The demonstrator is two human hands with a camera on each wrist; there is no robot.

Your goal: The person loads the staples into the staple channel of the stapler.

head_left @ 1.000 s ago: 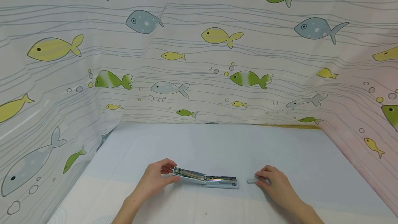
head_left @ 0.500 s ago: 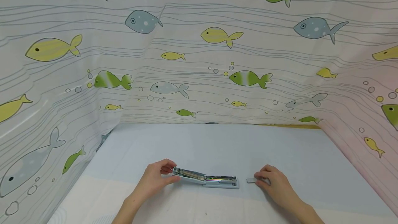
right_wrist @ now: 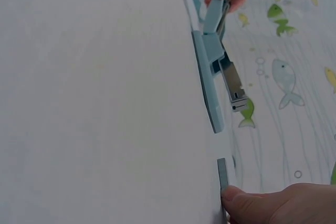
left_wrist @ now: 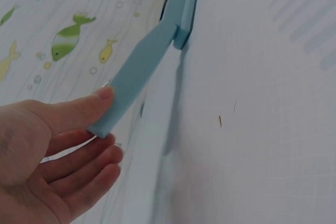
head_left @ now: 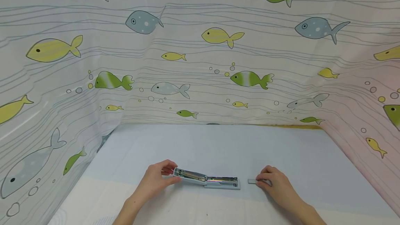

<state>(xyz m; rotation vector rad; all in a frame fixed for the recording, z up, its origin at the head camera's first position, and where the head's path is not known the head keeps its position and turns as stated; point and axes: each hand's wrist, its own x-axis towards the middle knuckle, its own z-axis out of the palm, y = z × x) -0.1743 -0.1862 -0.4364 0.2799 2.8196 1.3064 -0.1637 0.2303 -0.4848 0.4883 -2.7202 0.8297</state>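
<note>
A light blue stapler (head_left: 222,186) lies on the table, its top cover (left_wrist: 137,69) swung far back to the left and the metal staple channel (right_wrist: 231,77) exposed. My left hand (head_left: 157,176) grips the end of that cover, thumb on one side and fingertips on the other. To the right of the stapler, my right hand (head_left: 278,185) pinches a grey strip of staples (head_left: 251,181) between thumb and fingers. The strip's free end points at the stapler's front, a short gap away. Its other end is hidden by the fingers.
A pale blue and white cloth (head_left: 187,145) covers the table. Fish-printed curtains (head_left: 200,79) hang behind it and along both sides. A tiny dark speck (left_wrist: 220,121) lies on the cloth near the front.
</note>
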